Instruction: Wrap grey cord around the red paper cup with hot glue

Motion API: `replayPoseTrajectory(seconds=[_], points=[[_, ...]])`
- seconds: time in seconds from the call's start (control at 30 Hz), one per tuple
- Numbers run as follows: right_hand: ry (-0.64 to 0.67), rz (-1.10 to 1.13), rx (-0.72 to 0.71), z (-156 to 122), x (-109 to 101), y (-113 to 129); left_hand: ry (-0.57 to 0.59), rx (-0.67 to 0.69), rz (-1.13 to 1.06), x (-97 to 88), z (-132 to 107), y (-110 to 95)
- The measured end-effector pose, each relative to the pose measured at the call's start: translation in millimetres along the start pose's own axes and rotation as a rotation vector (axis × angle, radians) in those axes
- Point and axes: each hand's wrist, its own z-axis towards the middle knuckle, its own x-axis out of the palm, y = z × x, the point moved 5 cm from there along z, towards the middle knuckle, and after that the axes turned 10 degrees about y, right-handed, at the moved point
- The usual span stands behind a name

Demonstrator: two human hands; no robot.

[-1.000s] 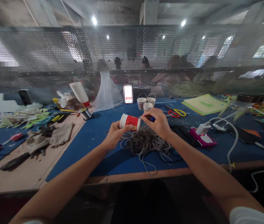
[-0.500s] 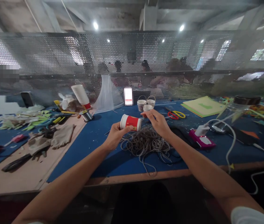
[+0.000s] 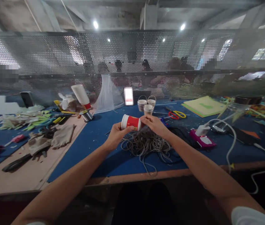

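I see left hand (image 3: 114, 137) holding paper cup (image 3: 129, 122) sideways; right hand (image 3: 155, 125) narrowed at cup's right end — fingers' contents unclear; below hands, cord tangle (image 3: 146, 144) on blue tabletop (image 3: 85, 153); beyond, perforated screen (image 3: 132, 47) — ceiling lights (image 3: 95, 24) overhead.

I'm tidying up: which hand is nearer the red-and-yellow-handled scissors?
Right. The right hand is left of the scissors; the left hand, holding a red-and-white paper cup, is farther left.

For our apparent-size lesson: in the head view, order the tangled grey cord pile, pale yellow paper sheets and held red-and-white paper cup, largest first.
1. Tangled grey cord pile
2. Pale yellow paper sheets, farther off
3. Held red-and-white paper cup
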Motion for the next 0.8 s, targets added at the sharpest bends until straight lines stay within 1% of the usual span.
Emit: replayPoseTrajectory(seconds=[0.17,0.33,0.43,0.53,0.67,0.8], points=[[-0.005,0.018,-0.007,0.9,0.8,-1.6,0.016,-0.020,0.007,-0.5,0.2,2.8],[-0.063,-0.097,-0.048,-3.5,0.8,6.4,0.057,-0.018,-0.158,2.7,0.8,3.4],[-0.087,-0.211,-0.096,-7.3,3.3,13.9,0.018,-0.050,-0.213,1.7,1.2,5.6],[-0.093,-0.286,-0.159,-9.9,5.2,20.3,-0.025,-0.051,-0.231,0.2,3.0,5.4],[-0.147,-0.320,-0.194,-10.8,1.4,23.1,-0.092,-0.050,-0.268,-3.1,5.4,3.3],[-0.148,-0.317,-0.214,-8.7,1.4,20.5,-0.119,-0.017,-0.304,-5.7,6.7,0.3]])
